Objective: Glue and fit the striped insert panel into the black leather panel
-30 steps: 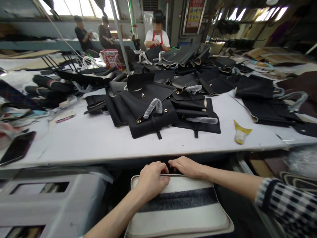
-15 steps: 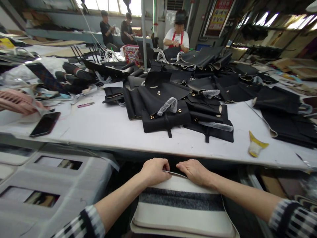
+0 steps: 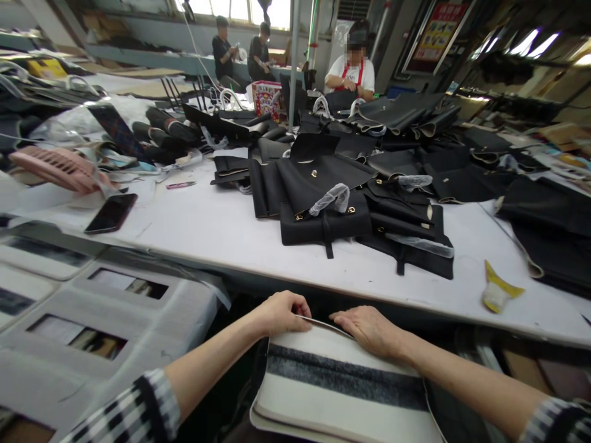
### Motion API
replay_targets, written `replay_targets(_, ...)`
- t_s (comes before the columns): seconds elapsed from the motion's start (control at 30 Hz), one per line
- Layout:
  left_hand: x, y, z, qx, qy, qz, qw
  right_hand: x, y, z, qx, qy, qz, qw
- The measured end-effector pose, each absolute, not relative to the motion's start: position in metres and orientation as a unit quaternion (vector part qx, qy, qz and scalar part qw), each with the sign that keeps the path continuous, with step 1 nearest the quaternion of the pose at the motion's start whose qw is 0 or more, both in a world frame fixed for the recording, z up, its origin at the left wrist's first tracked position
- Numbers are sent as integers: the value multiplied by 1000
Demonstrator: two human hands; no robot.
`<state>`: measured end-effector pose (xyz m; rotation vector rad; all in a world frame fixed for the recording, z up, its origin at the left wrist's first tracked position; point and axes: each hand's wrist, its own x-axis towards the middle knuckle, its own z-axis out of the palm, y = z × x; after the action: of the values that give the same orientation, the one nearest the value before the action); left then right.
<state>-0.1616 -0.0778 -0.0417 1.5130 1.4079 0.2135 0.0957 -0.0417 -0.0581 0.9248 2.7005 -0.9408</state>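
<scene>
Long white worktable (image 3: 221, 231), bright high windows (image 3: 231, 7), red wall poster (image 3: 436, 34) behind.

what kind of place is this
Likely a bag-making workshop: black leather bags lie piled on a long white worktable, and a person in a red apron works at the far end.

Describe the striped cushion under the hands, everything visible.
The cushion is a flat, padded-looking rectangle, cream-white fabric with one dark grey, fuzzy-looking band across it and a thin piped edge. It lies roughly level below the near edge of the white table, in front of the person, its far edge lifted slightly. The left hand is curled over the far edge near its left corner; the right hand rests palm-down along the same edge. Its near part runs out of frame.
</scene>
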Motion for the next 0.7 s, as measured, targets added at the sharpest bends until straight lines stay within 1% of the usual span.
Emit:
replay_targets(0.13,-162,-84,-50,623,586,131,501,91,-43,-58,305,895,-318,66)
replay_targets(0.37,-165,-96,-50,636,586,196,463,71,-48,-52,315,877,-353,79)
replay_targets(0.57,-169,-105,-48,647,584,219,438,46,-52,-49,299,879,-361,81)
replay_targets(0.7,-175,-109,-47,654,566,233,444,27,-54,-49,299,884,-349,87)
